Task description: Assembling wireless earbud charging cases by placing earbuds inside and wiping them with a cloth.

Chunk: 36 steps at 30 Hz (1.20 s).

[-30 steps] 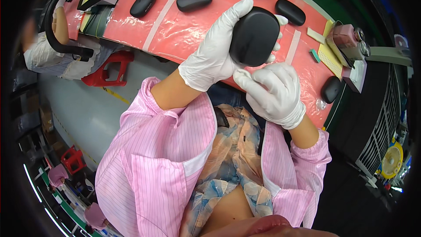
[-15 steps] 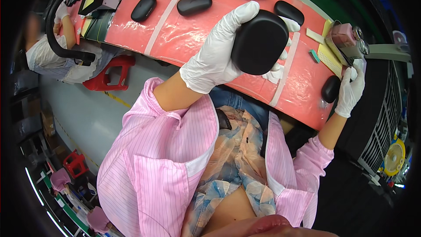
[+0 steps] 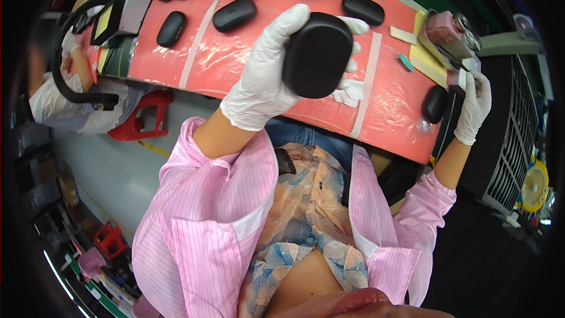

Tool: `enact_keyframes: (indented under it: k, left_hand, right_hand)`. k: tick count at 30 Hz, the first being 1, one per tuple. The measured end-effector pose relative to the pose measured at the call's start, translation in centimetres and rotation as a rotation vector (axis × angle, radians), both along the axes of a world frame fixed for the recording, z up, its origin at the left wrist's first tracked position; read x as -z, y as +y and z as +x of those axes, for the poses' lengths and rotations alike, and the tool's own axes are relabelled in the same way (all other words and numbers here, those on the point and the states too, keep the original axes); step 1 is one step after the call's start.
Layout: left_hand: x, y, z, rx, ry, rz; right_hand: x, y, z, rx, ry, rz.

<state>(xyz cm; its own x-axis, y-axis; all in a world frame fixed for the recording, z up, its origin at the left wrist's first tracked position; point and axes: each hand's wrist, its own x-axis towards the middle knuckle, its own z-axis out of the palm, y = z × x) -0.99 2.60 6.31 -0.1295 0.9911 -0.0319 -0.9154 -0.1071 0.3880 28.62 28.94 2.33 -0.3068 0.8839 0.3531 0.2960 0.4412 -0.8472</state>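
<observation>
My gloved left hand (image 3: pixel 262 73) is wrapped round a smooth black rounded case (image 3: pixel 318 55) and holds it up over the table, its broad face toward me. At the table's right end, my gloved right hand (image 3: pixel 475 106) has its fingers bent together by a small pale block (image 3: pixel 457 80) and a whitish piece; what they grip, if anything, I cannot make out. Left of that hand lies another black case (image 3: pixel 435 104). A crumpled white cloth (image 3: pixel 349 92) rests on the table below the held case.
Several more black cases (image 3: pixel 235 15) lie on the red-covered table (image 3: pixel 265 41). Near the right end are a metal holder with a pink bottle (image 3: pixel 442 29), a yellow pad (image 3: pixel 428 62) and a green piece (image 3: pixel 405 63). A co-worker's gloved hand (image 3: pixel 70 42) is at far left.
In the picture, my left hand and its case sit further left. My right hand has shifted up slightly, its fingers now by the pale block. The whole view has shifted somewhat.
</observation>
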Motion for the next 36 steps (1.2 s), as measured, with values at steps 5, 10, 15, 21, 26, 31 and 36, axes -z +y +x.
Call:
enact_keyframes:
  k: [5,10,15,21,26,31,36]
  left_hand:
    - [0.1,0.3,0.0,-0.013,0.072,-0.085]
    - [0.3,0.3,-0.3,0.039,0.119,-0.095]
    - [0.5,0.4,0.1,-0.025,0.079,-0.068]
    - [0.2,0.7,0.5,-0.016,0.056,-0.083]
    - [0.5,0.5,0.3,-0.024,0.046,-0.089]
    - [0.8,0.5,0.3,-0.008,0.021,-0.100]
    - [0.8,0.4,0.4,-0.018,0.042,-0.105]
  right_hand:
    - [-2.7,-5.8,-1.5,0.134,0.312,0.168]
    - [0.6,-8.2,-2.3,0.075,-0.127,0.014]
    - [2.0,-7.6,-2.5,0.059,-0.076,-0.128]
    - [2.6,-4.5,-4.7,0.049,0.263,-0.261]
    - [3.4,-4.3,-5.2,0.061,0.157,-0.264]
    - [3.4,-4.0,-5.4,0.062,0.097,-0.246]
    - [3.9,-3.6,-5.4,0.051,0.159,-0.241]
